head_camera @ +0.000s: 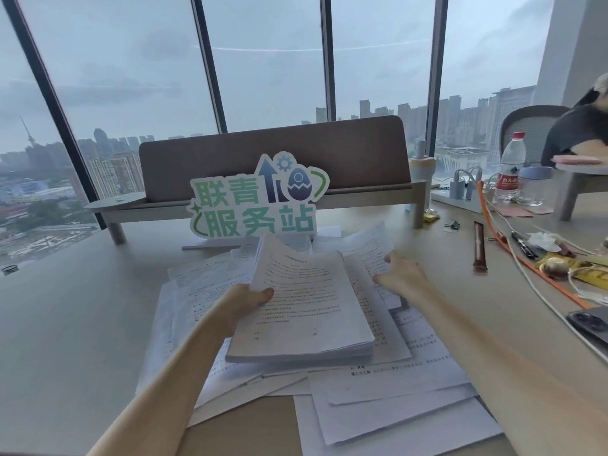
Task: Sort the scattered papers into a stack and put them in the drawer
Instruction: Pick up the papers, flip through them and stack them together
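Observation:
A thick stack of printed papers [306, 311] is tilted up above the desk, its far edge curling. My left hand [245, 299] grips the stack's left edge, thumb on top. Beneath and around it lie several loose printed sheets [394, 403], spread over the desk toward me and to the right. My right hand [399, 273] reaches to the right of the stack and pinches a loose sheet [370, 248] lying at the far right of the pile. No drawer is in view.
A green and white cut-out sign [253, 199] stands just behind the papers, before a desk shelf with a grey screen [276, 156]. At the right lie cables, pens, wrappers, a phone [589, 324], a water bottle [510, 166] and a jar. A seated person is at the far right.

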